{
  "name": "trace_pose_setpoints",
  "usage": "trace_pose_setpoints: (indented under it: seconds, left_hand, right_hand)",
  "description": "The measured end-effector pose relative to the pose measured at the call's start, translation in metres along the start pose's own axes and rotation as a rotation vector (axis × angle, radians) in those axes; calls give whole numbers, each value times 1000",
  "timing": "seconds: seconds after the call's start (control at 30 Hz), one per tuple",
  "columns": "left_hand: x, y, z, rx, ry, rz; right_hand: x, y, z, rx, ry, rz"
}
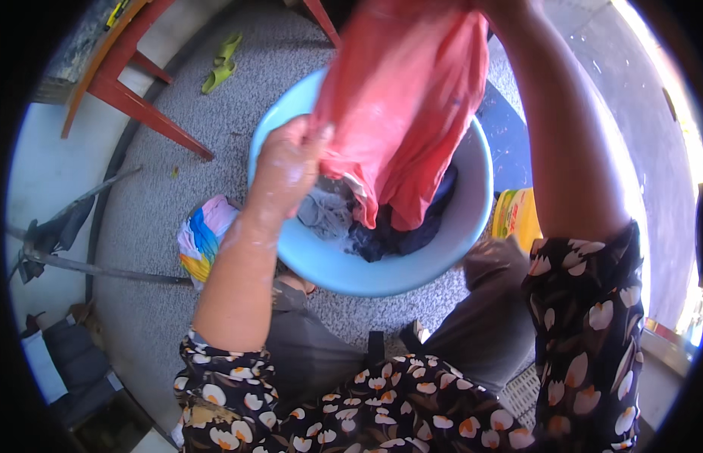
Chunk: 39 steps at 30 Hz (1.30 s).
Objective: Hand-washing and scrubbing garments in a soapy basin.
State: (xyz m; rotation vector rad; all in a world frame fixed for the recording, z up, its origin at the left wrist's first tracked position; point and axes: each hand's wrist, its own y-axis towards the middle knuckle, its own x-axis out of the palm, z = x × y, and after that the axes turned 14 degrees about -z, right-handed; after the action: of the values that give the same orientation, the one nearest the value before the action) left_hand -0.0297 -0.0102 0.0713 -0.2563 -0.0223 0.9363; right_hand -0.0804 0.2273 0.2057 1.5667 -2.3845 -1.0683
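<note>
A wet red garment [396, 107] is held up over a light blue plastic basin [379, 283], its lower folds hanging inside the rim. My left hand [289, 161], with soapy foam on its back, grips the garment's left edge. At the top of the picture my right hand [507, 7] holds the garment's upper part; the frame's edge cuts off most of this hand. Inside the basin lie a grey cloth [326, 212] in sudsy water and dark navy fabric [408, 232].
Left of the basin, a multicoloured cloth bundle [207, 235] lies on the speckled floor. A yellow container [513, 212] stands at the right, by my knee. Green slippers [220, 76] and a red wooden stool or table leg [153, 124] are farther off. A thin pole [113, 272] lies leftward.
</note>
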Motion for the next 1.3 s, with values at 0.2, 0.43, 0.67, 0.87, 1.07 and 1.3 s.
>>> trace_pose_setpoints:
  seconds: [0.2, 0.43, 0.67, 0.87, 1.07, 1.3]
  left_hand:
    - [-72, 29, -70, -198, -76, 92]
    - [-96, 70, -202, -542, 839, -44]
    - [-51, 186, -271, -181, 1159, -87]
    - [-29, 180, -361, -188, 1311, -137]
    - [-45, 164, -372, -348, 1251, -179]
    - [-48, 158, -367, -612, 55, 39]
  right_hand:
    - [100, 20, 70, -218, 41, -251]
    - [74, -160, 294, 310, -346, -955]
    - [120, -249, 362, 968, -564, -1076]
    - [200, -306, 375, 448, -703, -1340]
    - [204, -272, 422, 736, -400, -1400]
    - [181, -247, 400, 639, -96, -1385]
